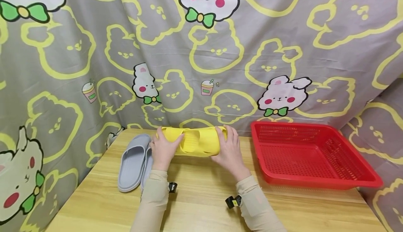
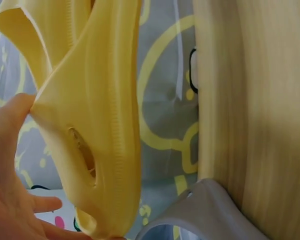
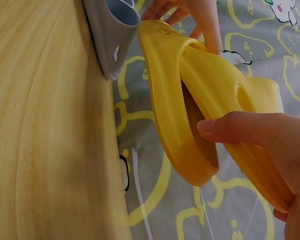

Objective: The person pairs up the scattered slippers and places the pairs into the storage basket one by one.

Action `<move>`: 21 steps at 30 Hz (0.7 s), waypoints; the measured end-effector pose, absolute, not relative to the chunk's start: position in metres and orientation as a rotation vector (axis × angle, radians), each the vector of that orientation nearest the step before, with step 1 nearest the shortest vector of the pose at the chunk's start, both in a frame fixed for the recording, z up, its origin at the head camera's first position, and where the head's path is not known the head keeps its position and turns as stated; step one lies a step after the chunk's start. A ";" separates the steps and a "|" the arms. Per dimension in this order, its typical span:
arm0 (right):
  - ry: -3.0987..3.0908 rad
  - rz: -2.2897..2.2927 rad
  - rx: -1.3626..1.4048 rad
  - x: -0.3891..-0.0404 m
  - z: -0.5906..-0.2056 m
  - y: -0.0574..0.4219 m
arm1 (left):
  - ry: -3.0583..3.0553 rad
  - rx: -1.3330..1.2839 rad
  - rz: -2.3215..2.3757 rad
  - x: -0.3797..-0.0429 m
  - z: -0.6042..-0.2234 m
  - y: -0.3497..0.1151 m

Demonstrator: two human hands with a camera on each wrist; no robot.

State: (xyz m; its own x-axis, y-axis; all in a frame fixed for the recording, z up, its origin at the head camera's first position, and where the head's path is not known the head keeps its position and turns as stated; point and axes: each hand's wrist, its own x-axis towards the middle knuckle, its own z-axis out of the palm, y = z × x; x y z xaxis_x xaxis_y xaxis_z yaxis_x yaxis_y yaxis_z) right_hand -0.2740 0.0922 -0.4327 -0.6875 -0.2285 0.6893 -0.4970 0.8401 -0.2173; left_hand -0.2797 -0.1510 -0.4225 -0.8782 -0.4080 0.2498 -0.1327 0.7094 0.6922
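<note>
A pair of yellow slippers (image 1: 206, 141) is held sideways above the far part of the table, between my two hands. My left hand (image 1: 164, 151) grips the left end, with its thumb against a slipper edge (image 2: 90, 95) in the left wrist view. My right hand (image 1: 232, 153) holds the right end. In the right wrist view its thumb presses on the slippers (image 3: 170, 95), which lie one against the other and partly overlap. Grey slippers (image 1: 130, 162) rest on the table just left of my left hand, one partly hidden behind that hand and forearm.
A red plastic basket (image 1: 318, 181) with perforated walls stands on the right side of the wooden table (image 1: 201, 204). Behind the table hangs a grey curtain (image 1: 176, 57) with cartoon prints, close to the far edge. Black wrist devices (image 1: 233, 202) stick out beside both forearms.
</note>
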 end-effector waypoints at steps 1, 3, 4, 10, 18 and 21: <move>-2.333 0.516 0.530 -0.274 -0.433 0.093 | -2.540 0.421 -0.993 -0.279 -0.422 -0.151; -2.323 0.519 0.541 -0.275 -0.433 0.094 | -2.560 0.419 -1.003 -0.279 -0.420 -0.151; -2.318 0.520 0.545 -0.275 -0.433 0.094 | -2.570 0.415 -1.003 -0.278 -0.419 -0.151; -2.301 0.548 0.560 -0.275 -0.430 0.098 | -2.624 0.361 -1.001 -0.278 -0.417 -0.154; -2.302 0.567 0.562 -0.277 -0.426 0.106 | -2.692 0.205 -1.017 -0.278 -0.414 -0.163; -2.296 0.575 0.564 -0.278 -0.425 0.109 | -2.729 0.152 -1.015 -0.278 -0.413 -0.165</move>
